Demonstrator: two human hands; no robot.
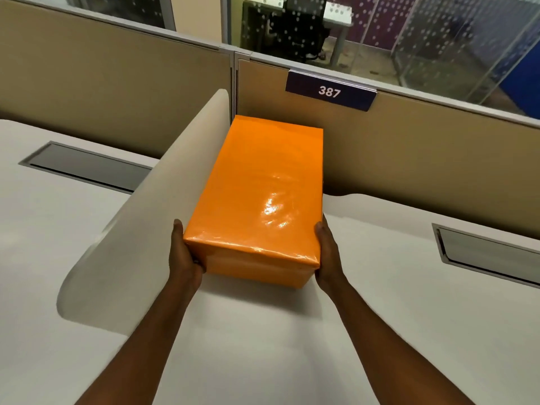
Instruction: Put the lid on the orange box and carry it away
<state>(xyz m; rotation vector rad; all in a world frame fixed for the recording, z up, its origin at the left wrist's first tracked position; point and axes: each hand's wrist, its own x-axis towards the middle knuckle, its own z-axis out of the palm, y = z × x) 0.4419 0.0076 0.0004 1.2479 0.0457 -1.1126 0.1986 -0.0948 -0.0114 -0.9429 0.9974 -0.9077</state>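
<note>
Glossy orange rectangular box (257, 197) with its matching orange lid (260, 182) already seated on top, long axis running straight away from the camera toward the beige fabric partition wall (409, 159). Near short end facing the person, far short end close up against that partition. Sitting over the white smooth desk surface (263, 331), just right of the curved off-white divider panel (140, 229); can't tell whether actually resting on the desk or lifted slightly clear.

Wrapped in shiny plastic-looking film, a bit crinkled, with bright glare spots on the top near the right edge. Lid edge overlapping the base as a visible lip along the near face, corners crisp and square.

Left hand (184, 252) pressed against the near-left corner, thumb up along the side edge, fingers curled under and round the lower part. Right hand (327, 252) mirrored on the near-right corner, thumb laid along the side, palm flat on the wall of the box. Both clamped onto the box from opposite sides, bare forearms stretched out forward.

Dark blue number plate reading 387 (330, 91) hooked over the partition top just behind. Grey recessed cable hatches (87, 168) set in the desk on either side, well apart from the box
</note>
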